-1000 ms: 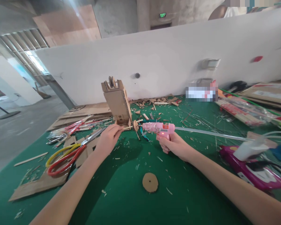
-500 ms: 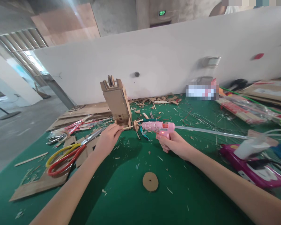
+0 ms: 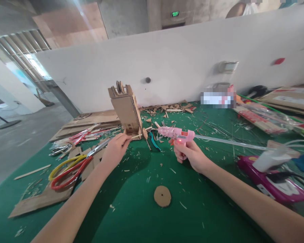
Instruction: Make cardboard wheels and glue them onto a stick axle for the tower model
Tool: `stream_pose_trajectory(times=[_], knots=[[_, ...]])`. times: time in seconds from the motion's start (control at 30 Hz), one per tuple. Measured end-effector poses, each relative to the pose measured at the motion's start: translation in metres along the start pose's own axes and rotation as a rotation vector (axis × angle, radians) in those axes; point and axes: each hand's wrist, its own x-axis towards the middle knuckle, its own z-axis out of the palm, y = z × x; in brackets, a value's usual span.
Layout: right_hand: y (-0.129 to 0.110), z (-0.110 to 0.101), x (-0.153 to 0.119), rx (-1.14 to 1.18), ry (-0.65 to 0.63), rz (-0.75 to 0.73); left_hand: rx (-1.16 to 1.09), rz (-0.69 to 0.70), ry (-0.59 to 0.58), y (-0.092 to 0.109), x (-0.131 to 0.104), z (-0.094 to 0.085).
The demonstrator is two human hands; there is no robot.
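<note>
My left hand [image 3: 117, 148] pinches a thin wooden stick [image 3: 136, 136] just in front of the cardboard tower [image 3: 126, 113]. By the stick's far end is a small cardboard disc [image 3: 145, 133]; whether the two touch I cannot tell. My right hand [image 3: 190, 153] is wrapped round the handle of a pink glue gun [image 3: 177, 133], its nozzle facing left toward that disc, with a gap between. A long clear glue stick [image 3: 225, 141] sticks out of the gun's back. Nearer to me, a larger cardboard disc [image 3: 162, 196] with a centre hole lies flat on the green table [image 3: 131, 216].
Scissors [image 3: 73, 168] with red and yellow handles lie on cardboard scraps at left. Teal-handled pliers [image 3: 154, 141] lie behind the hands. A magenta power strip [image 3: 271, 180] with plugs sits at right. Cardboard scraps [image 3: 164, 108] are heaped along the white partition [image 3: 177, 67].
The glue gun in my right hand has drawn back to the right, away from the small disc. My left hand has shifted only slightly, still holding the stick.
</note>
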Motion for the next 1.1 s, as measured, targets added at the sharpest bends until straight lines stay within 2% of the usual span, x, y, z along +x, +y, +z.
stream_pose_trajectory(times=[0.13,0.23,0.47,0.67,0.77,0.87,1.0,1.1], knots=[[0.002,0.0,0.0,-0.04,-0.002,-0.022,0.007,-0.017,-0.017,-0.002,0.0,0.0],[0.001,0.0,0.001,-0.063,0.052,-0.043,0.03,-0.049,-0.024,-0.005,-0.002,0.001],[0.0,-0.006,0.011,-0.268,0.311,-0.044,0.105,-0.1,0.002,-0.01,-0.002,-0.002],[-0.004,-0.031,0.03,-0.288,0.528,0.001,0.188,-0.129,0.076,-0.011,0.001,-0.011],[0.0,-0.049,0.039,-0.49,0.605,-0.038,0.208,-0.113,0.1,-0.012,0.001,-0.013],[0.002,-0.061,0.044,-0.739,0.628,-0.041,0.239,-0.095,0.104,-0.011,0.001,-0.012],[0.0,-0.066,0.047,-1.107,0.621,0.135,0.262,-0.094,0.099,-0.006,0.0,-0.011],[-0.002,-0.062,0.049,-1.265,0.601,0.203,0.263,-0.1,0.082,0.0,0.0,-0.012]])
